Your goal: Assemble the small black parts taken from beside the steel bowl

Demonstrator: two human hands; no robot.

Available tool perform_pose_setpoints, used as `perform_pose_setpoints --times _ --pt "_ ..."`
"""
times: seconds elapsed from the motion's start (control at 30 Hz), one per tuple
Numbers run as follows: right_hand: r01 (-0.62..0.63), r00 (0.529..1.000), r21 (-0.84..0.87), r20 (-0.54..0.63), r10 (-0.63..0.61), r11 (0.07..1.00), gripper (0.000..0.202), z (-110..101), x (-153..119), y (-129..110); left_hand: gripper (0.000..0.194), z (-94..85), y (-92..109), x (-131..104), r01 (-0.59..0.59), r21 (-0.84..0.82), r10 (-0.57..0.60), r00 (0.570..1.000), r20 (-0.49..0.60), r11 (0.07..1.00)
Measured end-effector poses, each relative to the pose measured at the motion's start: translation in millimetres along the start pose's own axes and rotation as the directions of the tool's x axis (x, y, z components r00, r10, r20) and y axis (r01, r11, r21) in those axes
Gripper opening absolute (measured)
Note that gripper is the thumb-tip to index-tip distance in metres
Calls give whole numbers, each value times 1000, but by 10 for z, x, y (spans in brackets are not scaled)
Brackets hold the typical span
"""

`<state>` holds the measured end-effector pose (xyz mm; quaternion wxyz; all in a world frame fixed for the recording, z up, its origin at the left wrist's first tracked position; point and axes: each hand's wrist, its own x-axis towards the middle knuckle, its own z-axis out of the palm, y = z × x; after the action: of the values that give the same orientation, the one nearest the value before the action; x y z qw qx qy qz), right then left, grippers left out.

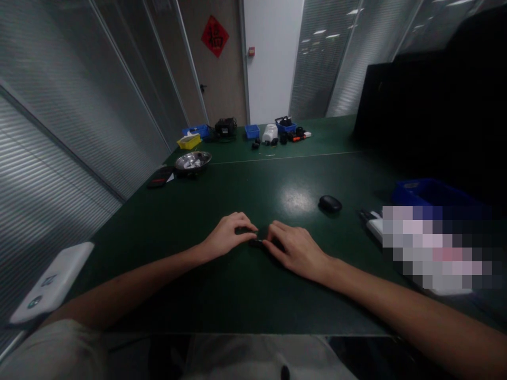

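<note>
On the green table in front of me lies a small black object (257, 243), too small and dark to name. My left hand (227, 233) reaches it from the left, thumb and fingertips drawn together at its near end. From the other side, my right hand (299, 250) has curled fingers, with the thumb tip against the object's right end. Both hands rest low, close to the tabletop, and the fingers partly cover the object. A black computer mouse (330, 203) sits beyond my right hand.
At right are a blue bin (428, 190) and a white item, partly pixelated. A metal bowl (193, 162) and black pouch (160, 177) are far left. Blue baskets, a yellow tray (189, 141) and small gear line the back. A white device (53, 282) is near left.
</note>
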<state>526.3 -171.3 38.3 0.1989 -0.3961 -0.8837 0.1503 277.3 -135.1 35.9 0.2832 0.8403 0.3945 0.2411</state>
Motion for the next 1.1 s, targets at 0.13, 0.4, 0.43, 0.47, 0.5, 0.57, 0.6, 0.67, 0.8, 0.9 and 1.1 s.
perform_pose_setpoints --times 0.13,0.4,0.43,0.47,0.5,0.57,0.6,0.67,0.8,0.9,1.1 --pt "-5 1000 20 2 5 1000 15 -7 0 3 19 -7 10 -27 2 3 -2 1000 -20 1000" --pt "-4 1000 48 -10 4 999 14 -33 -12 17 25 13 179 -180 -206 139 200 978 57 969" --pt "-1 1000 47 -10 2 999 14 -33 -14 17 25 28 176 -180 -214 172 207 977 55 962" --pt "0 1000 44 -11 1 999 14 -31 -15 18 23 40 168 -176 -209 197 204 978 44 958" --pt "0 1000 39 -12 1 999 15 -29 -15 18 21 47 157 -168 -198 213 196 980 28 957" --pt "-1 1000 29 -15 2 1000 15 -26 -14 19 19 48 137 -152 -176 211 179 984 4 962" --pt "-2 1000 28 -17 3 1000 15 -26 -13 21 20 42 130 -146 -170 197 173 985 5 965" --pt "-2 1000 35 -16 2 999 15 -25 -12 24 23 24 123 -139 -171 165 167 985 39 971" --pt "-3 1000 49 -9 4 999 13 -24 -14 31 28 -31 85 -131 -199 165 180 976 121 966" --pt "-3 1000 45 -7 3 999 13 -21 -15 38 28 -139 -75 -85 -172 189 158 983 89 967" --pt "11 1000 56 -8 -10 998 14 -38 -18 42 39 -802 -982 30 182 256 -113 958 -262 949"
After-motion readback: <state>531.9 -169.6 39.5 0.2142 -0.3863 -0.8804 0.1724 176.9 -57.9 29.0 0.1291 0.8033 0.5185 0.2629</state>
